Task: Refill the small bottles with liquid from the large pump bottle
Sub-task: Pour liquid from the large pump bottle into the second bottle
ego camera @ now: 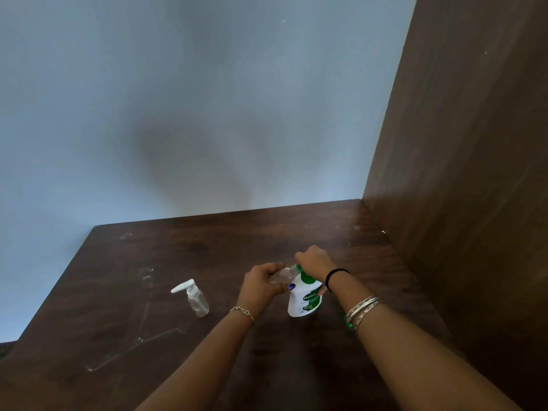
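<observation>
A pale blue wall (178, 99) fills the upper view, and a tall brown wooden panel (474, 143) rises along the right edge of the dark wooden bench (148, 262), whose back edge meets the wall and whose left edge runs diagonally, leaving broad open surface to the left and front. The large pump bottle (304, 301) stands upright right of centre, white with a green label reading "Dettol"; smaller print is unreadable. The right hand (314, 259) is closed over its pump head. The left hand (261, 281) grips a small clear bottle (280, 276), tilted with its long axis nearly level and its mouth toward the pump spout. A second small bottle (198, 301) with a white pump top stands upright, well apart to the left.
</observation>
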